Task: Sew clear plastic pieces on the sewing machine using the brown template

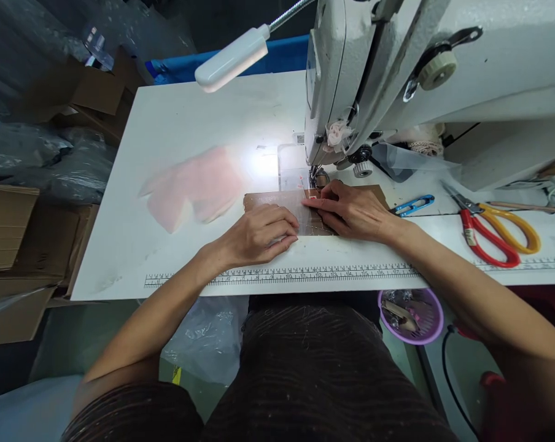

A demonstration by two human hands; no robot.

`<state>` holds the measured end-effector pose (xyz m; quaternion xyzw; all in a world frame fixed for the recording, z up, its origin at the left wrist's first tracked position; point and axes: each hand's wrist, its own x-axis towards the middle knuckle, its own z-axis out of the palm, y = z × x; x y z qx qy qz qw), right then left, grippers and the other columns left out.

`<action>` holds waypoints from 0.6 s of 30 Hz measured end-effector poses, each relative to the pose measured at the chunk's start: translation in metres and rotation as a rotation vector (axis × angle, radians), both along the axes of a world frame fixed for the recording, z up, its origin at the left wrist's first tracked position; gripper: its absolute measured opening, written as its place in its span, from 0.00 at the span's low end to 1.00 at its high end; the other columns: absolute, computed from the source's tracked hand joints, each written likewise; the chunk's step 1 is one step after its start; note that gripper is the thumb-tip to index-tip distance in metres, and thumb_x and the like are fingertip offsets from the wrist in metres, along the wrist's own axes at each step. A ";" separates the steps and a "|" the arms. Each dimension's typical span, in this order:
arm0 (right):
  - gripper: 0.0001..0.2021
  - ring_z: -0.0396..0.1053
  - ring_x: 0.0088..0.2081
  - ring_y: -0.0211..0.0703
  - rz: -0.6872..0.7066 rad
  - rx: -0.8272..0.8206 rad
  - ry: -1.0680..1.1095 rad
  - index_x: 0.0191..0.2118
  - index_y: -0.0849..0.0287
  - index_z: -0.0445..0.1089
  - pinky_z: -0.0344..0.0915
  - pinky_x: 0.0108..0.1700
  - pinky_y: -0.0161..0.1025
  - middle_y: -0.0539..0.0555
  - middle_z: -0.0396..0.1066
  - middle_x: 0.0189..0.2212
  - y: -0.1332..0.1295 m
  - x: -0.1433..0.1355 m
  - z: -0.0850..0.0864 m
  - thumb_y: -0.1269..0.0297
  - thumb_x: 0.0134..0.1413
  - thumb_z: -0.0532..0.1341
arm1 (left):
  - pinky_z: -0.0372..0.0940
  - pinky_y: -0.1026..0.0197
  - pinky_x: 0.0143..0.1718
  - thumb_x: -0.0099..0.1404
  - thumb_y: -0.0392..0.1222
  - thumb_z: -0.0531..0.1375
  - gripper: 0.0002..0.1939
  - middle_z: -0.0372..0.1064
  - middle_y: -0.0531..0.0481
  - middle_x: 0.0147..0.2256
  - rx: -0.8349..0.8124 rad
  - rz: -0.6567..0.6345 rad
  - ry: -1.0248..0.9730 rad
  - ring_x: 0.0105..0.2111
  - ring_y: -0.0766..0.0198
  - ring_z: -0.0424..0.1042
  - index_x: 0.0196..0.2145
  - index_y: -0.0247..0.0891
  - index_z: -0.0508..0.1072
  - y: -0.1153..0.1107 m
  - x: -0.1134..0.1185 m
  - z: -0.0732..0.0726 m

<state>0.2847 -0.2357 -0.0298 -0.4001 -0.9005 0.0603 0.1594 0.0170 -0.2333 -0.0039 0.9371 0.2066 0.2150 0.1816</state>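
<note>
A flat brown piece lies under the needle area of the sewing machine, with a thin translucent sheet over part of it. My left hand rests at the sheet's left side, its fingers curled and closed against the edge. From the right, my right hand presses down close in front of the presser foot. Its fingertips are drawn together over the brown piece, and what they pinch is hidden. Blue thread snips lie just beyond my right wrist.
Pale pink fabric pieces lie on the left of the white table. Scissors with red and yellow handles lie at right. A lamp hangs above. A purple basket stands below the front edge; cardboard boxes stand at left.
</note>
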 end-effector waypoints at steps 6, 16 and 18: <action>0.20 0.68 0.39 0.49 -0.016 -0.042 -0.009 0.60 0.46 0.70 0.61 0.31 0.41 0.59 0.68 0.48 0.001 0.001 0.002 0.63 0.69 0.50 | 0.71 0.52 0.46 0.68 0.43 0.60 0.09 0.76 0.43 0.45 -0.127 -0.058 0.048 0.45 0.58 0.75 0.43 0.40 0.77 0.007 -0.013 -0.007; 0.20 0.67 0.43 0.52 -0.033 -0.030 -0.016 0.61 0.45 0.68 0.59 0.30 0.42 0.59 0.68 0.47 -0.004 0.001 -0.001 0.63 0.69 0.50 | 0.70 0.54 0.41 0.67 0.42 0.61 0.07 0.78 0.45 0.42 -0.202 0.007 -0.037 0.38 0.61 0.76 0.37 0.43 0.81 0.007 -0.011 -0.012; 0.20 0.67 0.42 0.52 -0.038 -0.028 -0.021 0.62 0.45 0.67 0.59 0.30 0.42 0.59 0.68 0.47 -0.004 0.000 -0.001 0.63 0.68 0.50 | 0.70 0.54 0.41 0.66 0.40 0.62 0.07 0.78 0.46 0.41 -0.179 0.020 -0.075 0.37 0.62 0.76 0.36 0.43 0.81 0.005 -0.009 -0.010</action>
